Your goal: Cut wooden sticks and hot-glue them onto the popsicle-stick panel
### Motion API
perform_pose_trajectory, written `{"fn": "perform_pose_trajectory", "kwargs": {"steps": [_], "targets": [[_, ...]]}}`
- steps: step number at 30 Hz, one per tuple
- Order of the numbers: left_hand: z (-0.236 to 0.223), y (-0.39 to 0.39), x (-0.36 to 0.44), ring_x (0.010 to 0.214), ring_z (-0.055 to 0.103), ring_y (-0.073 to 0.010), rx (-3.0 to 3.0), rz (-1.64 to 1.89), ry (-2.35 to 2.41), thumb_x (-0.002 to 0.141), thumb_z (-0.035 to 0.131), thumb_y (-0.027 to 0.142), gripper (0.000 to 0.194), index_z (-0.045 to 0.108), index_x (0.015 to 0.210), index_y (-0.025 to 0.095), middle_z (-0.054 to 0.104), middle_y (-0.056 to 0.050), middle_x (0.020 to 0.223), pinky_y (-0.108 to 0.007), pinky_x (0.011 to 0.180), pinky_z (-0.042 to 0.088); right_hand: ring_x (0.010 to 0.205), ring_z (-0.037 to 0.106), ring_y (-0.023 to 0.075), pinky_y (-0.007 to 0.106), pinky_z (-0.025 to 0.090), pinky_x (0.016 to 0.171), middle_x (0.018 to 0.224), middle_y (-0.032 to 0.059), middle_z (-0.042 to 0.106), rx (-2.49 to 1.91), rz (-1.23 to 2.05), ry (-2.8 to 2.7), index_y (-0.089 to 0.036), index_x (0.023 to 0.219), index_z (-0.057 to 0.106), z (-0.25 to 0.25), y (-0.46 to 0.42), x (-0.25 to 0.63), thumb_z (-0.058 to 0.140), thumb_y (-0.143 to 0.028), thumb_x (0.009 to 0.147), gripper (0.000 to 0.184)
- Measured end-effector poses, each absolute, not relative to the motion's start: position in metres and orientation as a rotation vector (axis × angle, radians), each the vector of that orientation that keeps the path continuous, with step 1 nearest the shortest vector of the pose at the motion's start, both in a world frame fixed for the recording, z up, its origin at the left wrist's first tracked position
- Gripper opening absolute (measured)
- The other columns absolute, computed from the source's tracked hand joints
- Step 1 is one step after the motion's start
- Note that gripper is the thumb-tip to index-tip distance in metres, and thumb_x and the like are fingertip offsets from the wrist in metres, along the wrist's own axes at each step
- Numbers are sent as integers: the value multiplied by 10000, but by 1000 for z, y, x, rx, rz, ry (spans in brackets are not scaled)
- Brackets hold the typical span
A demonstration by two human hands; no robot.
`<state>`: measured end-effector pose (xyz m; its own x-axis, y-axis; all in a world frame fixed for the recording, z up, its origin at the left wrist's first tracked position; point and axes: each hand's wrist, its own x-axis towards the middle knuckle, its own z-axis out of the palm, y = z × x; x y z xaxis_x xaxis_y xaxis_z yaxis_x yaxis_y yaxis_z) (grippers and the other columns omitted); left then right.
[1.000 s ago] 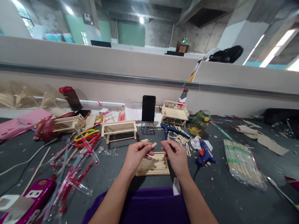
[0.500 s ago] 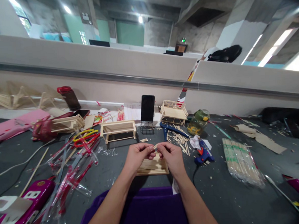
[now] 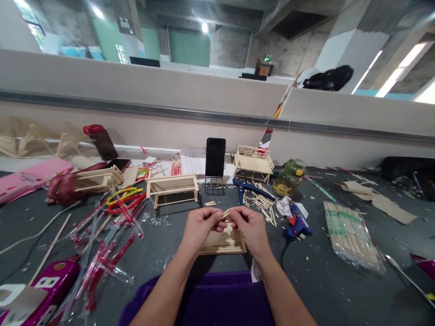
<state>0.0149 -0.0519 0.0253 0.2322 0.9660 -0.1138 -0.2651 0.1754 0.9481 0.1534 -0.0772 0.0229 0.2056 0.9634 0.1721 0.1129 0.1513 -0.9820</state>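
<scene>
Both hands meet at the middle of the desk. My left hand (image 3: 205, 222) is closed, thumb and fingertips pinching one end of a short wooden stick (image 3: 226, 213). At the other end, my right hand (image 3: 248, 223) pinches the same stick; most of it is hidden by the fingers. Right below them lies a flat panel of wooden sticks (image 3: 222, 244) set side by side, partly covered by the hands. Beyond stand a small wooden stick frame (image 3: 172, 189) on the left and a little wooden bench-like model (image 3: 253, 164) on the right.
A phone (image 3: 214, 157) stands in a wire holder. To the right are cutting pliers (image 3: 256, 188), scattered stick pieces (image 3: 264, 204), a blue glue gun (image 3: 297, 227), a green bottle (image 3: 290, 178) and a pack of sticks (image 3: 350, 233). Plastic wrappers (image 3: 105, 248) and a purple power strip (image 3: 45, 296) lie left.
</scene>
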Motion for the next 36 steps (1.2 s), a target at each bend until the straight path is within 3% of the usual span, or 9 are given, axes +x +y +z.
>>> {"fn": "perform_pose_trajectory", "kwargs": {"steps": [6, 14, 18, 22, 25, 29, 33, 36], "targets": [[25, -51, 13, 656, 653, -162, 962, 1046, 870, 598, 793, 341, 307, 715, 814, 137, 703, -46, 713, -260, 589, 530, 509, 529, 108, 220, 456, 489, 640, 3, 616, -1197, 931, -1109, -155, 816, 681, 15, -75, 158, 621, -421, 766, 278], [25, -50, 10, 533, 585, -107, 997, 969, 865, 636, 769, 363, 281, 697, 744, 113, 657, -34, 594, -212, 548, 484, 535, 552, 131, 234, 459, 476, 689, 31, 641, -1257, 893, -1093, -154, 848, 678, 22, -74, 167, 590, -481, 771, 348], [27, -46, 6, 565, 607, -116, 912, 1039, 901, 616, 786, 356, 299, 694, 760, 111, 676, -49, 662, -222, 567, 499, 558, 567, 164, 252, 426, 493, 689, 37, 650, -1572, 545, -1131, -185, 829, 643, 35, -96, 214, 499, -516, 818, 361], [28, -45, 4, 576, 606, -102, 832, 1066, 847, 635, 779, 344, 278, 697, 768, 115, 678, -43, 696, -209, 566, 498, 596, 585, 212, 286, 370, 538, 659, 54, 640, -2254, 140, -1218, -212, 745, 588, 23, -129, 277, 448, -509, 837, 342], [29, -46, 5, 559, 600, -95, 803, 1081, 821, 630, 784, 334, 271, 696, 758, 113, 678, -40, 690, -206, 558, 496, 702, 633, 249, 304, 398, 592, 735, 91, 662, -2431, 182, -1162, -201, 822, 555, 4, -139, 301, 394, -547, 848, 382], [32, -47, 4, 551, 598, -96, 791, 1096, 817, 614, 795, 323, 276, 696, 755, 107, 678, -46, 689, -206, 547, 495, 835, 654, 298, 366, 445, 699, 871, 164, 671, -2464, 281, -1035, -148, 1075, 461, -9, -126, 296, 381, -621, 822, 543], [33, -47, 2, 540, 588, -90, 807, 1110, 805, 636, 780, 330, 268, 692, 750, 104, 674, -47, 691, -204, 538, 493, 877, 638, 359, 466, 445, 754, 887, 203, 663, -2295, 327, -791, -131, 1100, 440, -13, -110, 289, 628, -537, 685, 610], [32, -47, 1, 546, 590, -91, 823, 1108, 807, 653, 769, 332, 264, 692, 764, 105, 673, -47, 700, -210, 554, 501, 671, 644, 318, 442, 485, 622, 688, 106, 650, -2015, 439, -568, -136, 1076, 446, -19, -108, 297, 750, -387, 569, 642]]}}
